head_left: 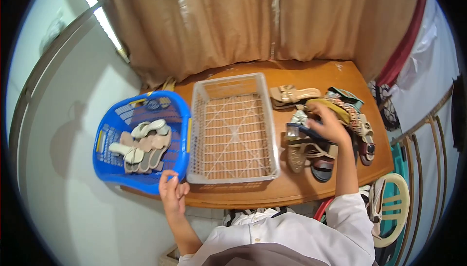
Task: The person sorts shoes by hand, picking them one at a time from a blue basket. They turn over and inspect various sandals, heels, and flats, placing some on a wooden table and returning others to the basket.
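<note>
My right hand (328, 123) is over a heap of sandals at the right of the table, its fingers and thumb spread apart in a curve. Right by its fingertips is a sandal with a sparkly strap (298, 116) and a dark sole edge; a clear heel shows below it. Close under the wrist lie dark sandals, one with a brown strap (323, 165). My left hand (173, 191) is at the front rim of the blue basket (183, 156), fingers loosely bent and holding nothing. Inside that basket are several pale sandals (135, 155), white and beige.
A clear plastic crate (233, 179) with a lattice floor stands mid-table beside the basket. Tan wedge sandals (295, 94) lie behind my right hand. Brown curtains (219, 22) hang behind the wooden table (311, 69). A cream plastic chair (401, 202) with shoes is at the lower right.
</note>
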`<state>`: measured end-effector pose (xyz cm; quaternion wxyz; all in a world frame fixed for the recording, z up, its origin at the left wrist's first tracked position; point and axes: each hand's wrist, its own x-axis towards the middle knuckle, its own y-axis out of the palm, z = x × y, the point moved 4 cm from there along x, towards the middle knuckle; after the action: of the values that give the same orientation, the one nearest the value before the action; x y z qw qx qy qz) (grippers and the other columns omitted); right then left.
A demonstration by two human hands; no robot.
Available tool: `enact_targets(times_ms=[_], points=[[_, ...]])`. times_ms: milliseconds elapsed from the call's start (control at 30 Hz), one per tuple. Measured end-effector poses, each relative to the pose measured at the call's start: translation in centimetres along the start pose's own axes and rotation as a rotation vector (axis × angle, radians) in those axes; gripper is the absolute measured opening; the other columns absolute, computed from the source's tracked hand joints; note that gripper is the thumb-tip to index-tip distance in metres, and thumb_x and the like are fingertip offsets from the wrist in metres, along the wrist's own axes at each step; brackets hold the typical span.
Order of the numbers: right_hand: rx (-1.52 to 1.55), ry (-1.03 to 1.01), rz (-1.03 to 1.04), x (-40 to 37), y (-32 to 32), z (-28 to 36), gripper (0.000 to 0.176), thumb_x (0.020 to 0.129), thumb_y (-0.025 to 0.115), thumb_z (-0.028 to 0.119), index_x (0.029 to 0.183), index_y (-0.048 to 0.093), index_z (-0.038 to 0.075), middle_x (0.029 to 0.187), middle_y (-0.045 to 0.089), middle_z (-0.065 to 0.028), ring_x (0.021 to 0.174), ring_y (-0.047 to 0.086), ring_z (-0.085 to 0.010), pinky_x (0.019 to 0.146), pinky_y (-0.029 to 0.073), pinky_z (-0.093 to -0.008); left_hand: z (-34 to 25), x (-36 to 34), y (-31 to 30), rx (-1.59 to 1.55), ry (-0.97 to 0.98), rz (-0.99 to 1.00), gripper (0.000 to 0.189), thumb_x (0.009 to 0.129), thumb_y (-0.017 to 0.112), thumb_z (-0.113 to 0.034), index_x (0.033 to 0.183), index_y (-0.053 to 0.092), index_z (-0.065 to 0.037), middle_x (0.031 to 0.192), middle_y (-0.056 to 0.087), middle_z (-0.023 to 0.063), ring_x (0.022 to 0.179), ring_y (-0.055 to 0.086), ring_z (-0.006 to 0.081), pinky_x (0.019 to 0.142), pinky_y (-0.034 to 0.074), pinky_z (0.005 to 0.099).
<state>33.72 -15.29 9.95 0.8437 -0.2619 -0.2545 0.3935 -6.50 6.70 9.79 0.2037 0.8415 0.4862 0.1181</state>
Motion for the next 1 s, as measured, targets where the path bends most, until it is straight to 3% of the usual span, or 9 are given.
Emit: enact_targets(times_ms=[67, 133, 267, 467, 500, 733, 833, 933, 1000], points=[[-0.064, -0.256, 0.214, 0.3, 4.9, 5.7, 0.047, 0.078, 0.065, 0.017, 0.119, 0.046, 0.004, 0.111, 0.053, -0.015, 0.103, 0.054, -0.0288, 0.09, 0.041, -0.0342, -0.6, 0.4, -1.0, 0.008, -0.002, 0.008, 0.006, 0.086, 0.053, -0.009, 0.09, 0.05, -0.005, 0.045, 0.027, -0.0068, 0.038, 0.024, 0.0029, 0.045, 0.03, 0.0231], [-0.045, -0.173, 0.412, 0.7, 8.9, 10.5, 0.046, 0.078, 0.064, 0.019, 0.12, 0.047, 0.007, 0.113, 0.051, -0.017, 0.106, 0.05, -0.0329, 0.091, 0.04, -0.0374, -1.3, 0.8, -2.7, 0.028, -0.01, -0.012, 0.007, 0.086, 0.053, -0.01, 0.09, 0.05, -0.006, 0.044, 0.026, -0.007, 0.037, 0.022, 0.0032, 0.045, 0.03, 0.0228], [0.003, -0.471, 0.41, 3.1, 15.2, 18.0, 0.041, 0.079, 0.063, 0.018, 0.115, 0.049, 0.007, 0.112, 0.051, -0.0156, 0.106, 0.049, -0.0334, 0.091, 0.04, -0.0378, -3.6, 1.3, -7.5, 0.074, -0.022, -0.078, 0.006, 0.085, 0.051, -0.01, 0.09, 0.05, -0.007, 0.043, 0.025, -0.0066, 0.035, 0.019, 0.0037, 0.043, 0.03, 0.023], [0.222, -0.705, 0.548, 6.6, 23.4, 29.0, 0.034, 0.078, 0.062, 0.015, 0.11, 0.053, 0.007, 0.108, 0.052, -0.0142, 0.103, 0.049, -0.0314, 0.091, 0.04, -0.0377, -7.9, 3.1, -15.8, 0.19, -0.002, -0.187, 0.007, 0.086, 0.051, -0.012, 0.091, 0.05, -0.007, 0.043, 0.025, -0.0073, 0.036, 0.021, 0.003, 0.043, 0.029, 0.0225], [0.231, -0.748, 0.549, 7.2, 24.9, 30.4, 0.034, 0.076, 0.064, 0.014, 0.108, 0.055, 0.006, 0.107, 0.053, -0.0129, 0.105, 0.05, -0.0292, 0.091, 0.04, -0.0375, -8.3, 3.6, -17.5, 0.169, 0.011, -0.18, 0.008, 0.087, 0.054, -0.013, 0.091, 0.052, -0.006, 0.048, 0.03, -0.0077, 0.04, 0.023, 0.0019, 0.044, 0.029, 0.0216], [0.243, -0.715, 0.7, 13.7, 38.3, 34.2, 0.031, 0.074, 0.065, 0.013, 0.103, 0.056, 0.006, 0.106, 0.053, -0.0145, 0.106, 0.049, -0.0301, 0.094, 0.038, -0.037, -11.4, 11.3, -26.6, 0.495, 0.076, -0.272, 0.01, 0.086, 0.056, -0.013, 0.093, 0.054, -0.006, 0.052, 0.038, -0.0058, 0.044, 0.033, 0.003, 0.042, 0.03, 0.0211], [0.058, -0.697, 0.661, 17.0, 43.5, 32.0, 0.03, 0.074, 0.065, 0.019, 0.101, 0.059, 0.008, 0.103, 0.054, -0.0174, 0.101, 0.051, -0.0334, 0.089, 0.041, -0.0389, -11.2, 16.4, -31.3, 1.03, 0.073, -0.181, 0.014, 0.083, 0.057, -0.01, 0.096, 0.055, -0.008, 0.065, 0.05, 0.0, 0.055, 0.049, 0.0098, 0.049, 0.04, 0.0256], [-0.082, -0.57, 0.67, 18.8, 45.4, 32.0, 0.033, 0.072, 0.067, 0.021, 0.102, 0.058, 0.009, 0.104, 0.053, -0.0196, 0.101, 0.051, -0.0348, 0.088, 0.041, -0.0402, -10.3, 19.4, -32.5, 1.78, 0.404, 0.047, 0.025, 0.078, 0.057, -0.007, 0.102, 0.055, -0.011, 0.087, 0.057, 0.0042, 0.08, 0.058, 0.0197, 0.066, 0.047, 0.0367], [-0.132, -0.514, 0.674, 20.3, 47.7, 31.1, 0.039, 0.071, 0.068, 0.022, 0.107, 0.055, 0.01, 0.108, 0.052, -0.0181, 0.104, 0.05, -0.0346, 0.088, 0.041, -0.0427, -9.2, 21.5, -34.3, 1.934, 0.332, 0.088, 0.031, 0.077, 0.057, -0.006, 0.107, 0.053, -0.015, 0.103, 0.054, 0.0039, 0.098, 0.051, 0.0216, 0.077, 0.043, 0.0432]])
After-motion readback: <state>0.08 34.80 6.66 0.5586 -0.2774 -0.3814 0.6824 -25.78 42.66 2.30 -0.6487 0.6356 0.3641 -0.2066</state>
